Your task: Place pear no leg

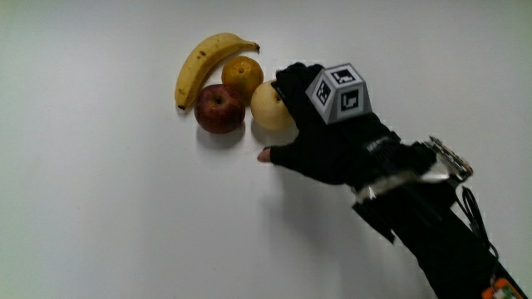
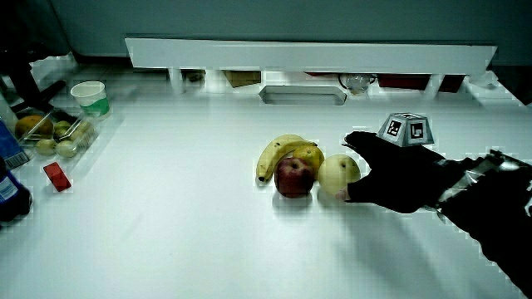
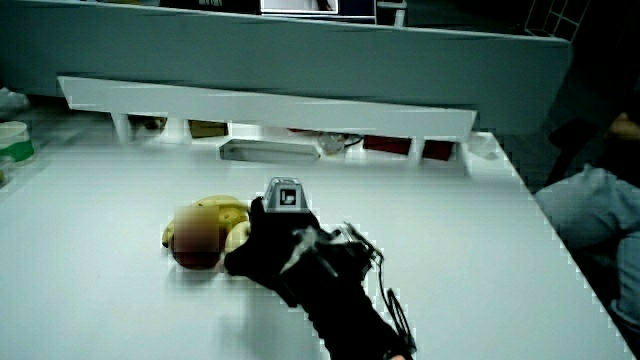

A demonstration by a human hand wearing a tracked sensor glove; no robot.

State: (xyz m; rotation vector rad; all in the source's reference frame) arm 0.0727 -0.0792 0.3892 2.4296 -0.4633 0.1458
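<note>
Pear (image 1: 270, 106) touches apple (image 1: 219, 109), resting on table (image 1: 100, 216); hand (image 1: 328, 133) on pear side away from apple, fingers wrapped around pear.

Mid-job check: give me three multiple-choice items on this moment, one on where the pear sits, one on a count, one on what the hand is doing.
1. The pear lies:
A. beside the apple
B. on the banana
C. alone at the table's edge

2. Fruits grouped by the hand:
A. two
B. four
C. six

3. The hand:
A. hovers open, away from the fruit
B. is wrapped around the pear on the table
C. holds the banana aloft

Answers:
1 A, pear and apple sit side by side.
2 B, banana, orange, apple, pear.
3 B, fingers curl over the pear in a side view.
</note>
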